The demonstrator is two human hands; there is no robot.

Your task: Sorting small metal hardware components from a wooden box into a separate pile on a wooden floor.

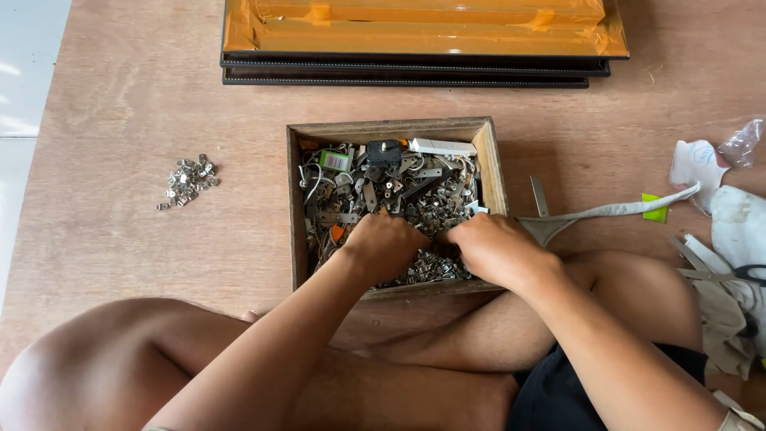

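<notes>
A stack of flat, dark-edged frames wrapped in glossy orange plastic film lies along the far edge of the wooden floor. Nearer, inside a shallow wooden box of metal bits, a small green label with a pale panel sits on a part at the far left corner, and a slim white rectangular packet lies against the far wall on the right. To the right of the box, a crumpled clear plastic bag rests beside a scrunched white wrapper with red marks, and a small bright green tag lies near them on the boards.
</notes>
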